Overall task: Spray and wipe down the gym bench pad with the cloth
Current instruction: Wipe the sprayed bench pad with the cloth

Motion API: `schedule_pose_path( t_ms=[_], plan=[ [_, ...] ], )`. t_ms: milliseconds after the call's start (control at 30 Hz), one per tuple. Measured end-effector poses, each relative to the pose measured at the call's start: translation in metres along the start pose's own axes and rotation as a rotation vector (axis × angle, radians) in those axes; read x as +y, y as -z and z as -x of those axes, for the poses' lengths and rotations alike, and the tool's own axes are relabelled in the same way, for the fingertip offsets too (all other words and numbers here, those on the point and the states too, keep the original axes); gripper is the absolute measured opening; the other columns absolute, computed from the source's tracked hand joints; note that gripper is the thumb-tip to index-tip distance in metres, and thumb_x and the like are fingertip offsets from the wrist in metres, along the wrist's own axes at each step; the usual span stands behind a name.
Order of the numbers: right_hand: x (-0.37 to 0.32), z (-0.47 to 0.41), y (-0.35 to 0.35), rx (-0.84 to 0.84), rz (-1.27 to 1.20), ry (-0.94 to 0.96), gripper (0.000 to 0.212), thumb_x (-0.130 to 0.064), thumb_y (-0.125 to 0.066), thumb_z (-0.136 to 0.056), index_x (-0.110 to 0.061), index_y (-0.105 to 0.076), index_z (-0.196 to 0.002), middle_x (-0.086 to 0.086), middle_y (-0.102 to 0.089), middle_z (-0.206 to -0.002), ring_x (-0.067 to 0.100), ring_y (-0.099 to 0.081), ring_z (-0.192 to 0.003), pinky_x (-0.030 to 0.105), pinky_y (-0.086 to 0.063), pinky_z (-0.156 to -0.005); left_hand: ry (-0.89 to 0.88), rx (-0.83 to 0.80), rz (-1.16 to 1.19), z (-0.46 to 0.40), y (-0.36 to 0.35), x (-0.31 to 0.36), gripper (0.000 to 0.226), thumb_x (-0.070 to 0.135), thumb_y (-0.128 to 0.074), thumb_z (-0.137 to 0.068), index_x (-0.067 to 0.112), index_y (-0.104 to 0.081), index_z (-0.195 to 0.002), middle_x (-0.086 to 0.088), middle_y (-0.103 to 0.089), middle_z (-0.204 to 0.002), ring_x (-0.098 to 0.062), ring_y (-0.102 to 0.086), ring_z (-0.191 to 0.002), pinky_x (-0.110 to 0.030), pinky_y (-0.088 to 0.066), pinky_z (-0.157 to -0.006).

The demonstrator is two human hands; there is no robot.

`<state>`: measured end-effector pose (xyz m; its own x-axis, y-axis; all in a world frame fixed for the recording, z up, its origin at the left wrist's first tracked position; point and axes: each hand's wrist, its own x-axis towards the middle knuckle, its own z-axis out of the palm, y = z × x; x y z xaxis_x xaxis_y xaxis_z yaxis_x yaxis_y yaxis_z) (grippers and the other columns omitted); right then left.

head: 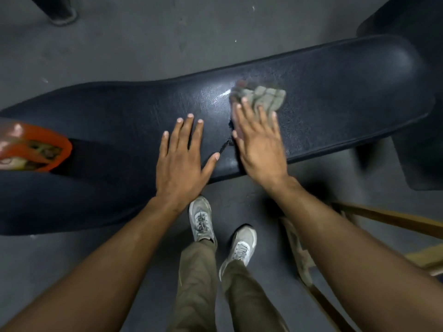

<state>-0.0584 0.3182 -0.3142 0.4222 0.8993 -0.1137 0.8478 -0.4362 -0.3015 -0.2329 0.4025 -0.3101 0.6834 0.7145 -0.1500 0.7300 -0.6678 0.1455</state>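
The long black bench pad runs across the view from lower left to upper right. A crumpled grey cloth lies on its middle, pressed flat under the fingers of my right hand, which looks blurred. A wet shine shows on the pad just left of the cloth. My left hand rests flat on the pad with its fingers spread and holds nothing. An orange spray bottle lies on the pad at the far left edge of the view, partly cut off.
My two feet in grey shoes stand on the dark floor in front of the bench. A wooden frame stands at the lower right. A dark post base is at the top left, and another dark pad at the top right.
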Motion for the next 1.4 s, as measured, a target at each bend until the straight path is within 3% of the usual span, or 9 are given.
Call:
schedule_pose_path(
  t_ms=[200, 333, 433, 600, 733, 900, 1033, 1233, 1400],
  plan=[
    [0.019, 0.056, 0.0, -0.081, 0.054, 0.13, 0.067, -0.03, -0.045, -0.103, -0.021, -0.025, -0.166, -0.003, -0.022, -0.174, 0.027, -0.019, -0.161, 0.048, -0.013, -0.13, 0.037, -0.022, -0.015, 0.021, 0.007, -0.017, 0.079, 0.06, -0.035, -0.101, 0.016, -0.019, -0.164, -0.007, -0.014, -0.173, -0.026, -0.012, -0.159, -0.049, -0.013, -0.128],
    [0.041, 0.04, 0.015, -0.065, 0.044, -0.038, 0.061, -0.034, -0.035, -0.109, -0.023, -0.021, -0.167, -0.002, -0.017, -0.175, 0.027, -0.014, -0.162, 0.049, -0.011, -0.131, 0.06, -0.013, -0.028, 0.015, 0.016, -0.045, 0.079, 0.062, -0.038, -0.101, 0.017, -0.018, -0.164, -0.006, -0.014, -0.173, -0.025, -0.01, -0.159, -0.049, -0.013, -0.129],
    [0.015, -0.001, 0.013, -0.004, -0.047, -0.119, 0.059, -0.037, -0.03, -0.111, -0.021, -0.023, -0.167, 0.0, -0.014, -0.176, 0.029, -0.012, -0.162, 0.052, -0.008, -0.131, 0.046, 0.009, -0.036, 0.007, 0.015, -0.056, 0.081, 0.064, -0.036, -0.101, 0.018, -0.016, -0.164, -0.005, -0.012, -0.173, -0.024, -0.008, -0.16, -0.05, -0.011, -0.129],
    [-0.06, -0.002, -0.015, -0.033, -0.027, 0.083, 0.059, -0.037, -0.034, -0.109, -0.02, -0.029, -0.166, 0.002, -0.02, -0.175, 0.033, -0.023, -0.16, 0.05, -0.008, -0.129, 0.06, 0.032, -0.031, 0.012, 0.003, -0.054, 0.081, 0.063, -0.03, -0.102, 0.016, -0.013, -0.165, -0.006, -0.008, -0.174, -0.024, -0.004, -0.16, -0.05, -0.007, -0.129],
    [-0.056, 0.046, -0.021, -0.077, 0.007, 0.146, 0.064, -0.032, -0.042, -0.104, -0.02, -0.028, -0.166, -0.001, -0.02, -0.175, 0.028, -0.022, -0.16, 0.048, -0.014, -0.13, 0.032, 0.023, -0.019, 0.017, 0.003, -0.057, 0.081, 0.063, -0.029, -0.101, 0.015, -0.013, -0.165, -0.007, -0.009, -0.174, -0.024, -0.004, -0.16, -0.049, -0.008, -0.129],
    [-0.016, 0.023, -0.002, -0.048, 0.019, -0.025, 0.066, -0.032, -0.04, -0.104, -0.02, -0.024, -0.167, 0.001, -0.018, -0.175, 0.026, -0.017, -0.162, 0.049, -0.015, -0.13, 0.003, 0.02, -0.015, 0.016, 0.007, -0.063, 0.082, 0.065, -0.031, -0.1, 0.015, -0.017, -0.164, -0.006, -0.011, -0.174, -0.023, -0.006, -0.16, -0.049, -0.008, -0.129],
    [-0.025, -0.042, 0.005, 0.002, -0.062, -0.134, 0.063, -0.033, -0.034, -0.108, -0.013, -0.022, -0.167, 0.006, -0.013, -0.176, 0.029, -0.011, -0.163, 0.052, -0.009, -0.131, 0.006, 0.037, 0.0, 0.007, 0.008, -0.064, 0.083, 0.065, -0.033, -0.1, 0.015, -0.017, -0.164, -0.006, -0.01, -0.174, -0.023, -0.005, -0.16, -0.049, -0.007, -0.129],
    [-0.072, -0.048, -0.008, -0.053, -0.032, 0.091, 0.063, -0.025, -0.043, -0.108, -0.016, -0.022, -0.167, 0.004, -0.014, -0.176, 0.029, -0.011, -0.163, 0.047, -0.005, -0.131, 0.009, 0.035, -0.026, 0.006, 0.002, -0.066, 0.083, 0.064, -0.029, -0.101, 0.014, -0.013, -0.165, -0.006, -0.007, -0.174, -0.022, -0.003, -0.16, -0.049, -0.006, -0.129],
    [-0.039, -0.051, -0.001, -0.032, 0.019, 0.068, 0.072, -0.024, -0.053, -0.103, -0.017, -0.022, -0.167, 0.003, -0.015, -0.176, 0.025, -0.011, -0.163, 0.044, -0.009, -0.132, 0.005, 0.027, -0.027, 0.007, 0.004, -0.065, 0.083, 0.064, -0.028, -0.101, 0.013, -0.015, -0.165, -0.006, -0.008, -0.174, -0.023, -0.004, -0.16, -0.05, -0.008, -0.129]
  ],
)
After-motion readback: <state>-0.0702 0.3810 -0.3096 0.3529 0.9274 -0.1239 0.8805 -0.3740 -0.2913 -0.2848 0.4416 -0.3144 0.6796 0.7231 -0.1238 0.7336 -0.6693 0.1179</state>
